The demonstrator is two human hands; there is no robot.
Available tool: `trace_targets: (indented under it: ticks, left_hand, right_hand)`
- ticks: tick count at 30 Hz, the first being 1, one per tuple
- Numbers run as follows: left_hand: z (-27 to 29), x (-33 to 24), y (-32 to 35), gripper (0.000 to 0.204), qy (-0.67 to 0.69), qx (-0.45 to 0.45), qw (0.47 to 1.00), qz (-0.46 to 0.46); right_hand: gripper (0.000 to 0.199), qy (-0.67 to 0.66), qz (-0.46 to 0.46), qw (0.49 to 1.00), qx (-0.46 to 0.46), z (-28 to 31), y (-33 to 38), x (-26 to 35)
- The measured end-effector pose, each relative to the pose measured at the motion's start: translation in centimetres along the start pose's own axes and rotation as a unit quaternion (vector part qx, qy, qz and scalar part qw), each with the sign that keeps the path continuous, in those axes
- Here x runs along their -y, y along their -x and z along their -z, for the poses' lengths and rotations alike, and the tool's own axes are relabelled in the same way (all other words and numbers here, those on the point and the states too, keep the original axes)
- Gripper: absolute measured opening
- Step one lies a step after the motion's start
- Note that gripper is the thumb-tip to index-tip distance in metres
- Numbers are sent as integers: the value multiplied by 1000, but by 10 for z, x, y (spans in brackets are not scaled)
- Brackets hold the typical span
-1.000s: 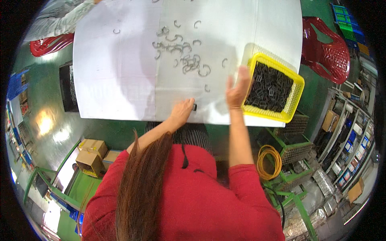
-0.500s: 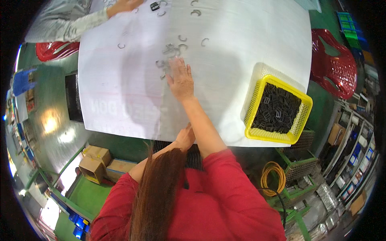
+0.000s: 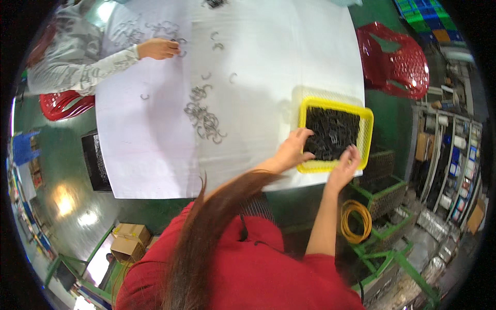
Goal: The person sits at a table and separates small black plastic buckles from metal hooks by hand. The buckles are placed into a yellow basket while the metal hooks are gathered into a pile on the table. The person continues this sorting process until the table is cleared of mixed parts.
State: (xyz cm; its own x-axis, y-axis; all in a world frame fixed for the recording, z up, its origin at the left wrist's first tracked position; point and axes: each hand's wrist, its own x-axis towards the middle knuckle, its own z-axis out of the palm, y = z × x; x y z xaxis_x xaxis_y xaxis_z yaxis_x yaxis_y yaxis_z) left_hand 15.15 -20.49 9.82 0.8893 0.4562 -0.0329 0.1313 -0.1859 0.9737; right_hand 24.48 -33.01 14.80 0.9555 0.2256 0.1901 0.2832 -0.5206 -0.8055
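Observation:
A yellow mesh basket (image 3: 366, 135) full of small black metal parts stands at the near right corner of the white-covered table (image 3: 155, 150). My left hand (image 3: 292, 150) lies on the basket's near left corner, fingers curled over the rim and fingertips among the parts. My right hand (image 3: 343, 165) rests on the near rim with its fingers spread, touching the parts. A pile of loose black C-shaped rings (image 3: 204, 120) lies on the white sheet to the left, away from both hands.
Another person's hand (image 3: 157, 48), in a patterned sleeve, works among rings at the far left. Red plastic chairs (image 3: 395, 57) (image 3: 67, 103) flank the table. Green crates (image 3: 382, 181), a yellow cable coil (image 3: 355, 222), cardboard boxes (image 3: 126, 240) and shelving surround me.
One hand has left the ring pile in the middle of the sheet. Both hands have come to the yellow basket at the right. The other person's hand has shifted among the far rings.

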Motion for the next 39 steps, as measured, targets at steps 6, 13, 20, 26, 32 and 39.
trace_targets:
  ticks: [6, 13, 20, 26, 32, 39]
  left_hand:
    - [35, 86, 29, 60, -370, -36, 927, -47]
    - [187, 186, 84, 52, -525, -87, 828, 180]
    - [282, 204, 99, 52, -495, -307, 776, 243]
    - [289, 212, 62, 53, -452, -364, 762, 287]
    - [289, 204, 57, 53, -451, -341, 766, 307]
    - [289, 204, 61, 55, -448, -353, 765, 299]
  right_hand:
    - [23, 102, 206, 972, 42, -54, -7, 16]
    - [45, 102, 295, 921, 234, -286, 1, 5]
    - [54, 157, 432, 853, 248, -443, 10, 53]
    - [45, -36, 435, 823, 364, -486, 6, 106]
    - [53, 129, 394, 869, 271, -571, -154, 146]
    - [57, 243, 343, 852, 312, -629, -192, 173]
